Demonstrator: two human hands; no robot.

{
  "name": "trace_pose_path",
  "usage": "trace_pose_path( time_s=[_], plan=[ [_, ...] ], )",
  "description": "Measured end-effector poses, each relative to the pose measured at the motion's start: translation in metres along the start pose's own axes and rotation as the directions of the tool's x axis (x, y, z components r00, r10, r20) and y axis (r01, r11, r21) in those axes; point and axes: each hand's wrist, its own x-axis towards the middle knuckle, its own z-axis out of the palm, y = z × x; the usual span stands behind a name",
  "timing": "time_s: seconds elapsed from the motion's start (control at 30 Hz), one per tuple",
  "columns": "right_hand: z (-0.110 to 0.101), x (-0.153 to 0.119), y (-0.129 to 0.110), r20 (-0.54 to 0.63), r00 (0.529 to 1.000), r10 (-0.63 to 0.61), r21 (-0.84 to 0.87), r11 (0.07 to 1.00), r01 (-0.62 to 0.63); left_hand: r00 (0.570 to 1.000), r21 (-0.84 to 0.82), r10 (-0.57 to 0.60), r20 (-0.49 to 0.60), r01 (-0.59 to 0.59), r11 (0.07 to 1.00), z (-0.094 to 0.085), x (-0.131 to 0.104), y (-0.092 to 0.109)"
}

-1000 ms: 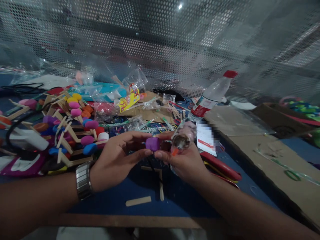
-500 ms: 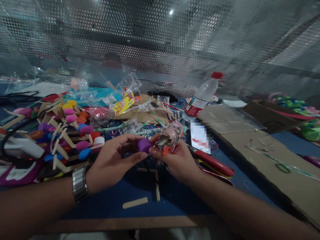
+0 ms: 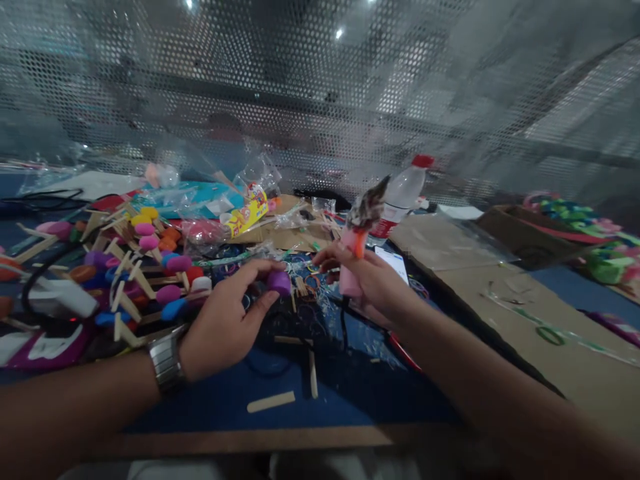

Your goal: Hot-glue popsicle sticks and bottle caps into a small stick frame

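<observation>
My left hand (image 3: 225, 320) pinches a purple bottle cap (image 3: 279, 283) between thumb and fingers, above the middle of the table. My right hand (image 3: 377, 280) is wrapped round a pink glue gun (image 3: 351, 283) with an orange trigger, its grimy grey nozzle end tilted up and away. A black cord hangs from the bottom of its handle. Beneath the hands, two wooden craft sticks (image 3: 313, 373) meet at a corner on the blue tabletop. A shorter cut stick (image 3: 271, 402) lies closer to the front edge.
Left of my hands is a heap of sticks joined to colourful caps (image 3: 167, 293). Behind stand a red-capped plastic bottle (image 3: 405, 190) and a yellow wrapper (image 3: 249, 215). A phone (image 3: 393, 263) and cardboard (image 3: 480, 287) lie to the right. Perforated metal (image 3: 300, 100) rises at the back.
The glue gun has moved right, away from the purple cap, and swung so its nozzle points up and back. My left hand has shifted slightly left, still holding the cap.
</observation>
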Motion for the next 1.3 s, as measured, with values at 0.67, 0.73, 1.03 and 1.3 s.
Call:
trace_pose_path(
  time_s=[0.67, 0.73, 1.03, 1.3],
  plan=[
    [-0.060, -0.002, 0.000, 0.013, 0.960, 0.280, -0.422, 0.872, -0.248, 0.976, 0.407, 0.050, 0.212, -0.135, 0.904, 0.004, -0.005, 0.000],
    [-0.058, -0.003, -0.003, 0.072, 0.960, 0.269, -0.464, 0.861, -0.207, 0.975, 0.408, 0.059, 0.212, -0.143, 0.901, 0.004, -0.005, 0.001],
    [-0.044, -0.003, -0.009, 0.046, 0.932, 0.360, -0.513, 0.809, -0.287, 0.973, 0.362, 0.075, 0.218, -0.152, 0.920, 0.004, -0.009, 0.002],
    [-0.053, -0.003, -0.010, 0.131, 0.952, 0.278, -0.407, 0.890, -0.204, 0.978, 0.312, 0.070, 0.195, -0.130, 0.941, 0.004, -0.009, 0.005]
  ],
)
